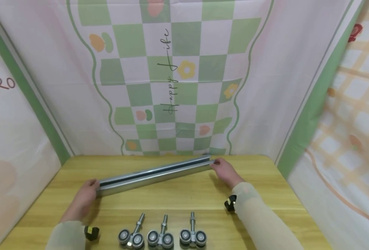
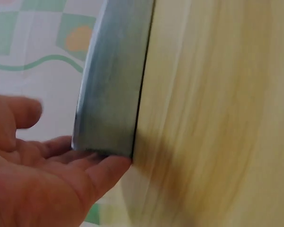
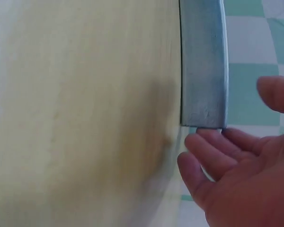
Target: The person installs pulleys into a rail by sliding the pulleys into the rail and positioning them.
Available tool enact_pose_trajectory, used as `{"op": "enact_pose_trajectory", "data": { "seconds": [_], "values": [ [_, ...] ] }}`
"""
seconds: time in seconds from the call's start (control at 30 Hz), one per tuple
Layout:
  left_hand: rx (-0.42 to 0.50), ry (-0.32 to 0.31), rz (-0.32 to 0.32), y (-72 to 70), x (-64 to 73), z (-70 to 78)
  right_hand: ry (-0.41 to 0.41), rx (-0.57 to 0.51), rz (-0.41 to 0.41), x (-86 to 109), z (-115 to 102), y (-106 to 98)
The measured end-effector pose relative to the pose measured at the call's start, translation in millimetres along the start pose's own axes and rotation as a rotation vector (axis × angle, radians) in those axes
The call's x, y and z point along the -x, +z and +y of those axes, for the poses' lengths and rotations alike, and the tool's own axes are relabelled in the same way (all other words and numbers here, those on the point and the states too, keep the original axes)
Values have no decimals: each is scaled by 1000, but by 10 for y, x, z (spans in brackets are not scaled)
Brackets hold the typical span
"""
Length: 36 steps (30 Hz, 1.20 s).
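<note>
A long metal channel rail with a dark slot along its top lies aslant on the wooden table, its right end farther back. The left hand is at its near left end. In the left wrist view, the fingers touch the end of the rail, while the thumb stands off it. At the other end is the right hand. Its relaxed fingers meet the rail's end in the right wrist view, with the thumb apart.
Three trolley rollers with bolts stand in a row at the front: left roller, middle roller and right roller. The table backs onto a checked cloth. Hanging cloths flank both sides.
</note>
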<state>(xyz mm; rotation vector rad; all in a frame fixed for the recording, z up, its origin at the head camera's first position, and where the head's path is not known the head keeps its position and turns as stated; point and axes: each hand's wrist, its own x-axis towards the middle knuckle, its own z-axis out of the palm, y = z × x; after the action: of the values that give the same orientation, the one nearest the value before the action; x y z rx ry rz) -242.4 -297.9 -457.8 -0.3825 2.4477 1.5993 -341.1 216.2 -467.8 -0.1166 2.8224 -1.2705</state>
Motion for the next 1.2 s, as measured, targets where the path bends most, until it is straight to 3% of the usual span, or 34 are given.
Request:
{"op": "enact_pose_trajectory", "data": {
  "seconds": [0.07,0.2,0.3,0.37,0.67,1.2],
  "values": [
    [-99,30,3,-5,-11,-10,-14,34,6,-6,-34,-1],
    [-300,94,14,-16,-30,-12,-147,172,2,-73,-72,31],
    [-385,107,28,-20,-39,8,-233,262,-12,-129,-88,57],
    [-425,118,40,-21,-40,26,-242,287,-28,-153,-98,64],
    [-496,127,76,-36,-54,67,-130,405,-95,-102,-104,32],
    [-491,161,76,-23,-81,82,-14,377,-165,19,-151,-143]
  ]
}}
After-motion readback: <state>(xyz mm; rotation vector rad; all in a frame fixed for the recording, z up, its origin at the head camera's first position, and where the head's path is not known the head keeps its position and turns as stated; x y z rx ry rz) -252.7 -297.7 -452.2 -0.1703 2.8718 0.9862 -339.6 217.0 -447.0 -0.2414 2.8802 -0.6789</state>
